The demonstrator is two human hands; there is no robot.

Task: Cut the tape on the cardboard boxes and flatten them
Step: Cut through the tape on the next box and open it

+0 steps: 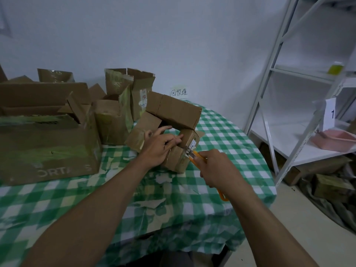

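Open cardboard boxes (48, 147) crowded the table's left and far side. Near and right tablecloth (173, 209) had hand room, with a shelving rack (285, 135) further right.

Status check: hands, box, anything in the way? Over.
Left hand rests on small box. Right hand grips orange cutter, blade at box edge. Large box close left, not blocking.

On the table (221, 135), a small box (177, 160) lies mid-table, the left hand (159, 145) resting on it and the right hand (217, 168) holding a knife (194, 156) at its right side. A big box (48, 147) stands left, with open boxes (119, 105) behind. A rack (289, 93) stands right of the table, a tray (335, 140) on its shelf.
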